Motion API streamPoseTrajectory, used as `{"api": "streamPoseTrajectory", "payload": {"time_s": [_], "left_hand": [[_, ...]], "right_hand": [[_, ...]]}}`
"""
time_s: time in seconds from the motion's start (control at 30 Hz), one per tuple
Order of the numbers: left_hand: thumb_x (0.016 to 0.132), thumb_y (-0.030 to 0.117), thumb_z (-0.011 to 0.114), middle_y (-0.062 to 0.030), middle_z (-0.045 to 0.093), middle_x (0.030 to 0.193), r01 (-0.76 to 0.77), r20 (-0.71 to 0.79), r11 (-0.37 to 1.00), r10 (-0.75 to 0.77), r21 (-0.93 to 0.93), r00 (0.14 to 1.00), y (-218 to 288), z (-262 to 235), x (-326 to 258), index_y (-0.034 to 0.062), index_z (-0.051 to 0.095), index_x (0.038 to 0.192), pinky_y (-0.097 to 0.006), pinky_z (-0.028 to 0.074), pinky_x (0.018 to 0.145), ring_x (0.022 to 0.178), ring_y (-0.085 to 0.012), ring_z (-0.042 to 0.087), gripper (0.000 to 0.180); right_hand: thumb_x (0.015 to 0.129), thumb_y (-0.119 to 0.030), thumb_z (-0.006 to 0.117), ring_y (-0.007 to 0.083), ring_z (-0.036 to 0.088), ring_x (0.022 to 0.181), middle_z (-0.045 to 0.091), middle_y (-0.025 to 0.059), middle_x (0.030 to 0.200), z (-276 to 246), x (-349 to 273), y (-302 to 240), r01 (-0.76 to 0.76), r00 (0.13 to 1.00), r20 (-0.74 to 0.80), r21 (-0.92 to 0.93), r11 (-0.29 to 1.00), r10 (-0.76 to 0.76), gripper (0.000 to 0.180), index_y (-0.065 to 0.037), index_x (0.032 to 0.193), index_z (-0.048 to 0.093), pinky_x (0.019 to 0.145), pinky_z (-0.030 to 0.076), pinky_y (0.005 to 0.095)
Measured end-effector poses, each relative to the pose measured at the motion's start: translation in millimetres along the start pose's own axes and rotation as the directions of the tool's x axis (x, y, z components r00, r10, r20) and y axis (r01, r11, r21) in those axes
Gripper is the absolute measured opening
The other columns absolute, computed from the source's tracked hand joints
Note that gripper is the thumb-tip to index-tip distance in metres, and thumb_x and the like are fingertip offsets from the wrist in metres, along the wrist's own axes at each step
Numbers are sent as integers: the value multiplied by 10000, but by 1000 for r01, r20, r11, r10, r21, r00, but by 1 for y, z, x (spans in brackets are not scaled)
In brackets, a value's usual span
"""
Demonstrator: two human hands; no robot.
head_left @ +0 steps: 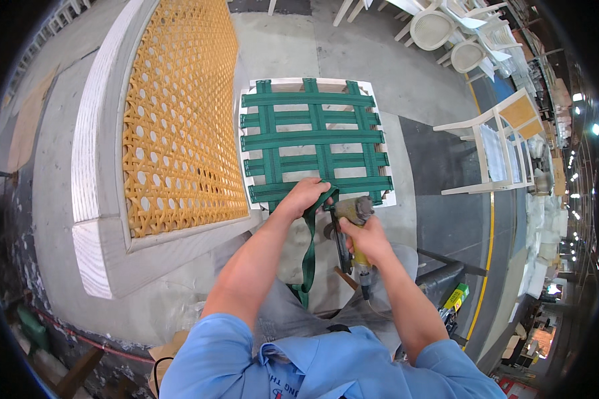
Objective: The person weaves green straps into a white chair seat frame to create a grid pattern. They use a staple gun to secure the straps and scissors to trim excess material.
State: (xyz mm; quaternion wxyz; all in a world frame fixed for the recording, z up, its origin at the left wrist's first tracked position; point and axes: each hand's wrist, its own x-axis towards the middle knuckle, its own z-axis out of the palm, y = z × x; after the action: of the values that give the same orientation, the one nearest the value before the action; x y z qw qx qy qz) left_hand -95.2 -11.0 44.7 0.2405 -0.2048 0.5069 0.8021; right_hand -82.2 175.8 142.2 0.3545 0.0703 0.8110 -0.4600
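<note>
A chair frame with a woven cane back [180,126] stands in front of me, its pale wooden post rising at the left. Green webbing straps [299,139] cross over and under each other on its white seat frame. At the seat's near edge my left hand [309,196] is closed on a green webbing strap [309,259], whose loose end hangs down between my knees. My right hand [366,239] grips a yellow pneumatic staple gun [354,211] with a black magazine, close beside the strap and the near edge. The left fingertips are partly hidden by the strap.
On the right stands a white chair frame [492,146]. More pale chairs [439,33] are gathered at the far right. A green and yellow box [456,297] lies on a dark surface beside my right forearm. A yellow line [490,246] runs along the floor.
</note>
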Motion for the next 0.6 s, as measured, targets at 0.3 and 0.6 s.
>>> {"api": "streamPoseTrajectory", "payload": {"time_s": [0.3,0.6], "left_hand": [[786,446,749,-237,651,1166,-190,-29,417,464,889,885,-28,36,-28,16,614,1212,-468,482,934,1104,-399,614,620],[778,368,774,-258,650,1158,-106,-135,382,551,918,823,-63,59,-29,-23,511,1203,-455,483,922,1087,-415,629,634]], "right_hand": [[928,-249,710,102,563,587,639,10,861,-188,-162,12,249,873,-421,-45,967,-245,329,-16,1148,638,527,471,275],[911,-358,723,167,578,610,643,57,880,-299,-238,195,84,697,-656,477,875,291,379,-68,1129,615,525,501,334]]}}
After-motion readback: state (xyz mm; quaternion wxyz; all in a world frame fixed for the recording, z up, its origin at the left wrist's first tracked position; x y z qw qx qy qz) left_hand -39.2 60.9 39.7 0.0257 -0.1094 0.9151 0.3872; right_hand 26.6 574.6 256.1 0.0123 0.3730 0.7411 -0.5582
